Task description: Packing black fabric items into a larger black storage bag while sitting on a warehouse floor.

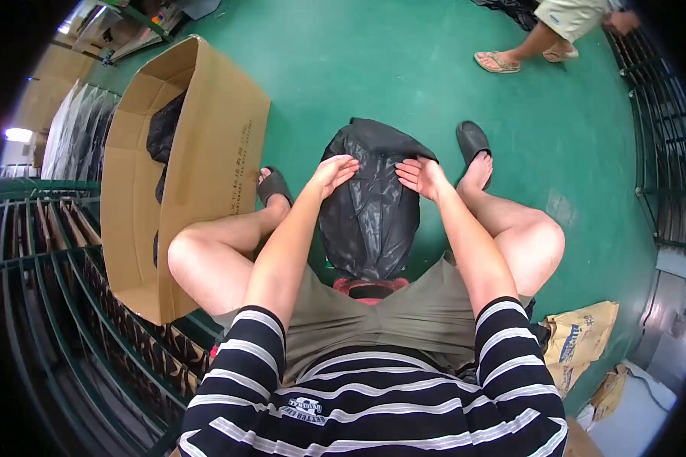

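A black plastic bag [370, 209], full and rounded, stands upright between my legs, its upper end folded into creases. My left hand [335, 174] rests against the bag's upper left side, its fingers stretched out and pointing inward. On the upper right side my right hand [421, 177] lies likewise, fingers extended across the plastic near the bag's far corner. Both thumbs are largely hidden. Neither hand visibly grips the bag. Under the bag's near end a red seat or stool edge [351, 286] shows between my thighs.
To the left stands a tall open cardboard box [232, 145] with black bags [166, 129] inside. Dark metal racks [61, 289] line the left side, another rack [659, 129] the right. A printed paper sack [583, 339] lies at right. Another person's sandalled foot [499, 62] is at the far right.
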{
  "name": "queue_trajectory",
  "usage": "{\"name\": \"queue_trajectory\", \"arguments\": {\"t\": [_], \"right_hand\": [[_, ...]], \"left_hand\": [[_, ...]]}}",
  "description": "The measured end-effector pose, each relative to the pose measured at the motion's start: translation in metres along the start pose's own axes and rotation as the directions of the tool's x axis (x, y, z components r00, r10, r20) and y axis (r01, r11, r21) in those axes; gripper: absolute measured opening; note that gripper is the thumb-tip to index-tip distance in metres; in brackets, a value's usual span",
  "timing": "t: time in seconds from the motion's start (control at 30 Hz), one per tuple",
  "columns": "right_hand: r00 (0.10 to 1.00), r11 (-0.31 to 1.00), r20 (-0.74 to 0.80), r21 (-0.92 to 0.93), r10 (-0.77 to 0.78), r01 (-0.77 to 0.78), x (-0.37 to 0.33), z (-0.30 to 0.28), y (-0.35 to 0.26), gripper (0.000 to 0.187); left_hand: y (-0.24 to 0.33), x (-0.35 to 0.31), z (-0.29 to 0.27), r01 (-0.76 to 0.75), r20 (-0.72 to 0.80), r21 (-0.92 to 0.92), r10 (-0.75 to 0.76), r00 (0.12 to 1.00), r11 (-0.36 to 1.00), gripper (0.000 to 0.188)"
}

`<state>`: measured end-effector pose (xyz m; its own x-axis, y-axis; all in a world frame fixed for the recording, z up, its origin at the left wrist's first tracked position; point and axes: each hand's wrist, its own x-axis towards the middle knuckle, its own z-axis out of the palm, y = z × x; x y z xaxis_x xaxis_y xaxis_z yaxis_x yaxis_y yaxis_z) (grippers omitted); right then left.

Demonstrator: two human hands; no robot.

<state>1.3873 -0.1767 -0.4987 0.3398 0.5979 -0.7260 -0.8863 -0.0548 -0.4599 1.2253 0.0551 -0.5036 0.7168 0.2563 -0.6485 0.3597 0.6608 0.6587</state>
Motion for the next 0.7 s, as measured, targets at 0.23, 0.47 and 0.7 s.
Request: {"name": "queue_trajectory", "arguments": {"t": [0.23, 0.47, 0.7], "right_hand": [[0.983, 0.946, -0.173, -0.324, -0.056, -0.003, 0.011, 0.026, 0.005, 0.03], [0.835, 0.967, -0.519, -0.25, -0.183, 0.057, 0.042, -0.037, -0.005, 0.022], [0.777, 0.983, -0.628, -0.166, -0.042, -0.081, 0.094, -0.102, 0.008, 0.019]], "left_hand": [[-0.021, 0.003, 0.015, -0.177, -0.174, 0.659, 0.378, 0.909, 0.731, 0.024], [-0.063, -0.076, 0.025, -0.333, 0.46, 0.887, 0.584, 0.669, -0.319, 0.061], [-0.074, -0.109, 0.013, -0.307, 0.43, 0.9, 0.518, 0.74, -0.309, 0.063]]}}
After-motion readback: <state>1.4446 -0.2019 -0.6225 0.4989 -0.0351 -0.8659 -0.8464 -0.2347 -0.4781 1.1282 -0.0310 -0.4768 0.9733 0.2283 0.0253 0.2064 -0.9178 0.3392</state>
